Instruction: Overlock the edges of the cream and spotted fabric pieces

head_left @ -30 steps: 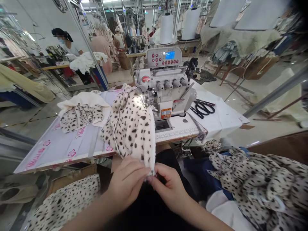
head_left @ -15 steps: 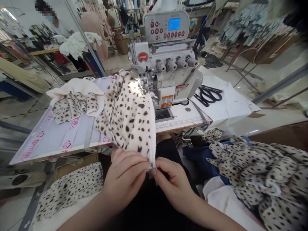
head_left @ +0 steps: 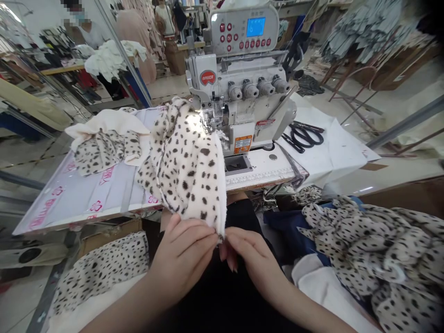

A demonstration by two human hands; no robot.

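Note:
A cream fleece piece with dark spots (head_left: 189, 171) runs from the sewing machine's needle area down over the table's front edge to my lap. My left hand (head_left: 183, 263) pinches its lower corner, fingers closed on the cloth. My right hand (head_left: 251, 261) meets it from the right, its fingertips pressed to the same corner. The white overlock sewing machine (head_left: 243, 101) stands just behind the cloth, with its lamp lighting the fabric.
A second spotted piece (head_left: 104, 148) lies on the left of the table (head_left: 76, 203). Black scissors (head_left: 305, 135) rest right of the machine. Spotted fabric heaps sit at the lower left (head_left: 100, 273) and right (head_left: 374, 249). A person works at a far bench.
The view has moved closer to the machine. My hands stay at the cloth's lower corner, and the right hand's fingers have straightened toward it.

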